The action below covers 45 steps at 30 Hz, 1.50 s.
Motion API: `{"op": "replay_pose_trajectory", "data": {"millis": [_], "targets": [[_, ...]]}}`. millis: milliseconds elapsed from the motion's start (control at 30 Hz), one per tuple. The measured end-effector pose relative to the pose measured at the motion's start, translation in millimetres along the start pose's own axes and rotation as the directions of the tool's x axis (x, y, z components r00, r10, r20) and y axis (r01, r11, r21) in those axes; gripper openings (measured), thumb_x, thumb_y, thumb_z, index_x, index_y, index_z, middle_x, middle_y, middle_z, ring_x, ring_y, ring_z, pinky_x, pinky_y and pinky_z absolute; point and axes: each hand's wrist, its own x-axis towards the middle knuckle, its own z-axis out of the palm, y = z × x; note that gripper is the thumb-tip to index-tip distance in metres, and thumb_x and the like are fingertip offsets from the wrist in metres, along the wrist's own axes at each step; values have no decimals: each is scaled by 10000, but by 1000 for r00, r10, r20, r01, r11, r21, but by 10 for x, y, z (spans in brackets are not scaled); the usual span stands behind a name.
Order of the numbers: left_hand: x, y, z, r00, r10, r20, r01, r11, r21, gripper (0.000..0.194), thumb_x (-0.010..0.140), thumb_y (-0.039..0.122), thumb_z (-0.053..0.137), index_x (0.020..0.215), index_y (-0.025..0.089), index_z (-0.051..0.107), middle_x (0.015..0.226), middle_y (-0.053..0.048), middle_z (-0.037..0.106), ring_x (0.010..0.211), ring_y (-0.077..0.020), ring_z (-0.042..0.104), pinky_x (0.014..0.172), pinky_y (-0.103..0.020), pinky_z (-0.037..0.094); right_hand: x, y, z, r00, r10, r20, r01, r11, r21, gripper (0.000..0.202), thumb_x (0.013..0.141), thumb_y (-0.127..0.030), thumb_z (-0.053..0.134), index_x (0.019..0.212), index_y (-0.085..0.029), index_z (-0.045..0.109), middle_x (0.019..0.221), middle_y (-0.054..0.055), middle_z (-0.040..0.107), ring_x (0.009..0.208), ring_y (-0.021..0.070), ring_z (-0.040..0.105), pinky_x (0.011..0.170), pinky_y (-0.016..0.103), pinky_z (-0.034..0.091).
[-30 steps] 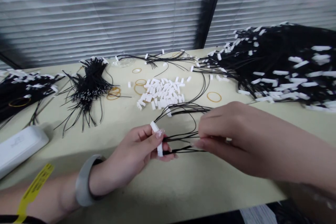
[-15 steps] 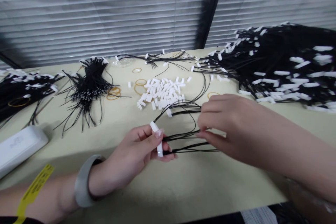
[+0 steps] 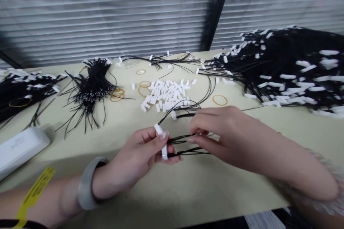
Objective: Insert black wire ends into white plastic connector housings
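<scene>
My left hand (image 3: 137,155) is closed on a long white plastic connector (image 3: 164,153), pinched between thumb and fingers. From the connector's right side run thin black wires (image 3: 185,151) in separate groups. My right hand (image 3: 223,132) has thumb and forefinger pressed together at the upper group, a short way right of the connector. Its other fingers are curled, and the exact wire ends there are hidden. Behind my hands lies a heap of small white connectors (image 3: 168,94), with several looped black wires (image 3: 208,94) beside it.
A big pile of black wires with white connectors (image 3: 290,64) fills the back right. At the left are a tied wire bundle (image 3: 94,82), another wire pile (image 3: 16,91) and a white case (image 3: 24,150). Rubber bands, one (image 3: 220,100) near my right hand, lie on the table (image 3: 209,193).
My right hand has moved left along the wires, closer to the connector, uncovering a rubber band behind it. My left hand keeps its hold and has hardly moved.
</scene>
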Motion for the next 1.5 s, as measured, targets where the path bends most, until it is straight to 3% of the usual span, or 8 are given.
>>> {"op": "replay_pose_trajectory", "data": {"millis": [100,400,600,767,1000,1200,1333,1500], "targets": [[5,-7,-9,1000,8,7,-8,1000,11,171,723,277,692,710,115,640,625,-5,645,616,-100,604,667,-283,565,-2,-4,-16,997,-38,71,33,997,76,180,859,-227,447,689,-193,493,654,-51,499,604,76,402,556,225,266],[-13,-20,-24,1000,13,20,-15,995,98,169,752,299,654,716,135,636,660,-5,654,663,-138,628,696,-309,539,38,-78,19,992,-35,118,24,995,92,244,860,-231,449,636,-168,522,546,-49,479,531,64,384,529,237,221],[-13,-33,-35,999,26,19,-29,986,163,198,751,323,650,713,131,626,679,-15,643,666,-134,607,715,-331,534,85,-77,119,999,-31,-17,33,992,121,288,848,-244,475,587,-146,547,625,-14,496,580,71,409,549,232,258],[-21,-41,-47,999,18,32,-23,981,194,207,764,327,637,732,123,627,705,-22,642,692,-140,615,717,-322,531,95,-91,149,996,-80,28,77,991,107,245,848,-197,445,630,-151,547,665,-11,502,617,86,431,564,231,281],[-13,-18,-35,999,10,31,-14,993,121,180,760,286,646,699,117,628,657,-10,627,624,-110,581,686,-299,530,85,-109,221,998,-52,20,54,997,-59,154,834,-132,431,686,-166,457,640,-22,481,561,104,401,531,253,246],[3,2,1,1000,-8,15,7,995,103,172,729,275,675,714,110,628,669,-21,624,624,-124,584,653,-295,526,65,-129,195,968,-243,-63,213,928,-307,188,751,-14,385,665,-171,445,618,-4,462,531,126,375,524,271,218],[8,-9,1,1000,1,26,-5,990,139,183,753,293,648,725,115,621,640,-12,618,603,-126,600,646,-292,519,64,-119,209,956,-270,-112,218,914,-341,176,781,-62,375,669,-176,447,600,-8,453,510,122,345,517,274,204],[11,-5,-3,1000,-21,20,17,986,168,188,746,298,656,725,118,608,628,-5,622,604,-134,627,660,-299,526,51,-132,205,951,-291,-107,213,864,-455,173,763,-29,383,693,-170,455,662,20,479,601,149,418,541,277,238]]}}
